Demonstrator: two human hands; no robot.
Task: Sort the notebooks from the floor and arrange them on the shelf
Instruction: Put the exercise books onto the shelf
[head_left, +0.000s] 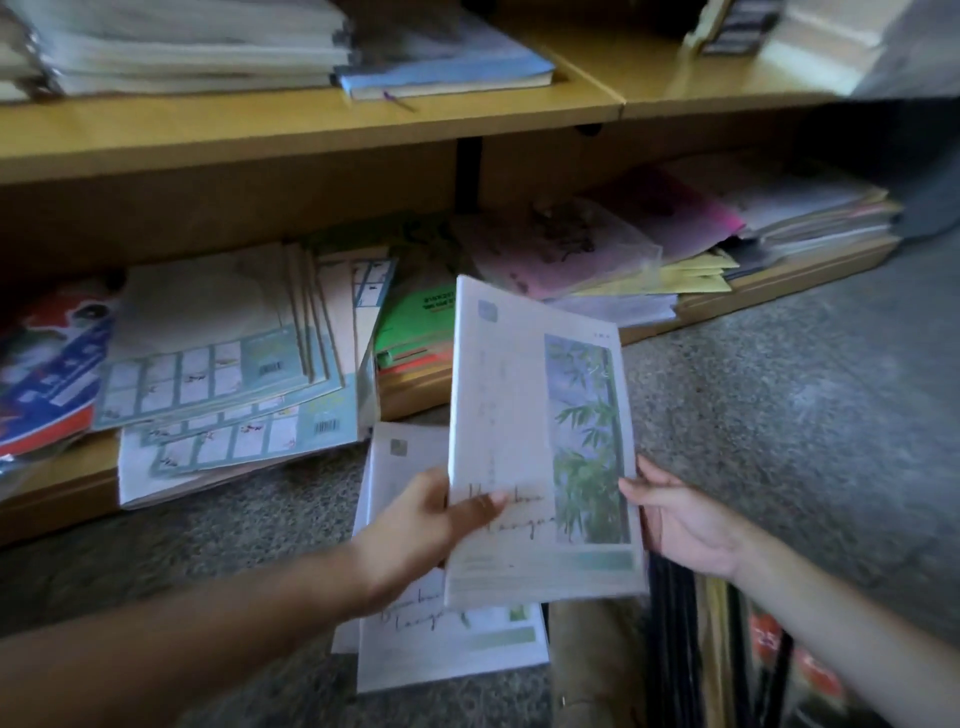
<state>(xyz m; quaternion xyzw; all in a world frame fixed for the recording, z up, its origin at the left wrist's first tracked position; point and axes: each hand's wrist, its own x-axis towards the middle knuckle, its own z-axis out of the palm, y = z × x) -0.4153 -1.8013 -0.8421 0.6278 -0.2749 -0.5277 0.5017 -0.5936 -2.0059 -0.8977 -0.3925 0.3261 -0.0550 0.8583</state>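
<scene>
I hold a white notebook with a bamboo picture upright above the floor, in front of the lower shelf. My left hand grips its left edge, thumb across the cover. My right hand holds the right edge, fingers behind it. More white notebooks of the same kind lie stacked on the speckled floor under my hands. The lower shelf carries untidy piles: pale teal-backed notebooks at the left, green ones in the middle, pink and yellow ones at the right.
The upper shelf holds a tall stack of white books and a blue-edged book. A red and blue packet lies at the far left. Dark and red items stand by my right forearm. Speckled floor spreads to the right.
</scene>
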